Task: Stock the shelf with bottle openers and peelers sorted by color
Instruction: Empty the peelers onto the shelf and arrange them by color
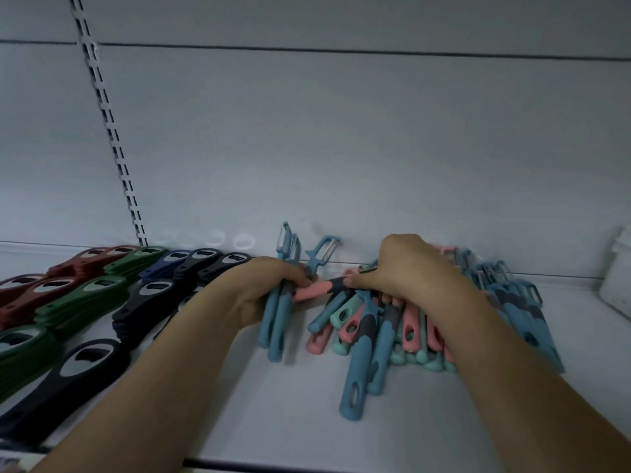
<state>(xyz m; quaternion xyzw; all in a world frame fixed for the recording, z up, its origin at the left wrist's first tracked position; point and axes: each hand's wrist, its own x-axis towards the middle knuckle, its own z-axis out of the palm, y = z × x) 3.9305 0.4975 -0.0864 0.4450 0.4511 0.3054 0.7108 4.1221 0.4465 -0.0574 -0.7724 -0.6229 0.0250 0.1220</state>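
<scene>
Flat plastic bottle openers with oval metal-rimmed holes (85, 295) lie stacked on white metal shelf (280, 414) at left, rows by colour: dark red, green, blue, black. Plastic-handled peelers (372, 322) in blue, pink, mint lie in mixed heap centre-right; few blue peelers (278, 315) just left, separate.

Pretty clearly a shop aisle, the kind of retail shelving seen in any homeware store. A white metal shelf (259, 404) is backed by plain white panels, and a slotted upright rail (112, 131) for adjustable brackets is seen running down the upper left of the frame. Identical goods are laid out in bulk: bottle openers (82, 302) are stacked in red, green, blue and black rows at lower left, and a heap of blue, pink and mint peelers (375, 322) is piled right of centre. Stock in those quantities isn't kept in a home kitchen.
</scene>
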